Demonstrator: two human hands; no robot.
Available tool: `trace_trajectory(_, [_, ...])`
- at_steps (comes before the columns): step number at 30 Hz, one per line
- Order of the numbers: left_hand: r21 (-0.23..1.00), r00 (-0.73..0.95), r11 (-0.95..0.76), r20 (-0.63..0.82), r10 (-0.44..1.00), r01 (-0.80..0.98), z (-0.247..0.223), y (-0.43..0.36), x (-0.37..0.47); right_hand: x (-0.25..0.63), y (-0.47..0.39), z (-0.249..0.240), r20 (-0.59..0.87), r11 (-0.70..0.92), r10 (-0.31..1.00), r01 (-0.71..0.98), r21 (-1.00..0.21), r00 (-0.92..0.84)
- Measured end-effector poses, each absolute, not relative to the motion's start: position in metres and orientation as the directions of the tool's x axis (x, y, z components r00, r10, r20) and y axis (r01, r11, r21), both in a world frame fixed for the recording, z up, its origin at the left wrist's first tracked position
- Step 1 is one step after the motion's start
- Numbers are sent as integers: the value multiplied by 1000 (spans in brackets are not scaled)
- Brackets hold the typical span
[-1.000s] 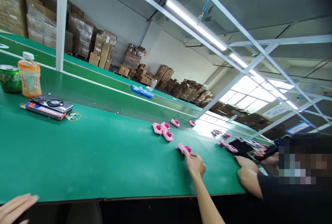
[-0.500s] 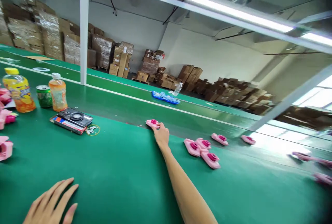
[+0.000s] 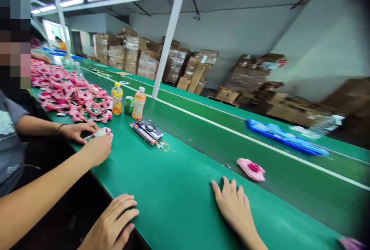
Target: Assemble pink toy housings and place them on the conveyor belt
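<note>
While the right hand (image 3: 232,203) is spread with nothing visible in it, the pink piece (image 3: 251,169) lies just beyond on the belt (image 3: 208,136), long side roughly along the table's (image 3: 170,192) far edge; left hand (image 3: 114,221) way off at the near edge, half-curled, looks empty.

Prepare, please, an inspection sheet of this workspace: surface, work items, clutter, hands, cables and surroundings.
Surface: green table, beside a darker green belt strip.
Work items: one pink piece on the belt strip; pile of pink parts further left.
Clutter: yellow-capped bottle, green can, white-capped bottle, yellow band.
Hands: left hand by the table's near edge, holding nothing visible; right hand spread, nearest the pink piece, not touching it.
Cables: nothing seen on the table.
Surroundings: a co-worker's hand at a pink part; stacked cartons; blue tray.
</note>
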State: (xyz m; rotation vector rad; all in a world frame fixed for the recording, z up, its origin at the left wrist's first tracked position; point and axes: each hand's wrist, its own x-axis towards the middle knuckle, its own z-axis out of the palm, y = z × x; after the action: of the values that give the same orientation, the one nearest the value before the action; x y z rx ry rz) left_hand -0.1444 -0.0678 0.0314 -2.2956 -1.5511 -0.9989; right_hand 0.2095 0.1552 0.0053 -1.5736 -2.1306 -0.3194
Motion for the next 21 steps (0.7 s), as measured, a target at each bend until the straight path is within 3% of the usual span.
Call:
trace_trajectory(4, [270, 127, -334, 576, 807, 903, 29, -90, -165, 119, 117, -11, 433, 547, 766, 836, -52, -474])
trace_trajectory(7, [330, 42, -217, 466, 884, 919, 44, -86, -177, 65, 104, 2, 373, 725, 661, 683, -92, -651])
trace_trajectory(10, [389, 12, -151, 339, 941, 909, 66, -61, -175, 50, 99, 21, 362, 864, 504, 467, -191, -784])
trace_trajectory(14, [560, -86, -136, 353, 932, 817, 66, -16, -147, 61, 88, 38, 309, 933, 329, 255, -255, -892])
trace_trajectory(17, [517, -197, -66, 437, 878, 854, 50, 0, -132, 63, 77, 53, 190, 924, 288, 221, -311, -939])
trace_trajectory(21, [356, -127, -110, 581, 804, 928, 55, -6, -150, 58, 73, 68, 116, 898, 289, 227, -378, -950])
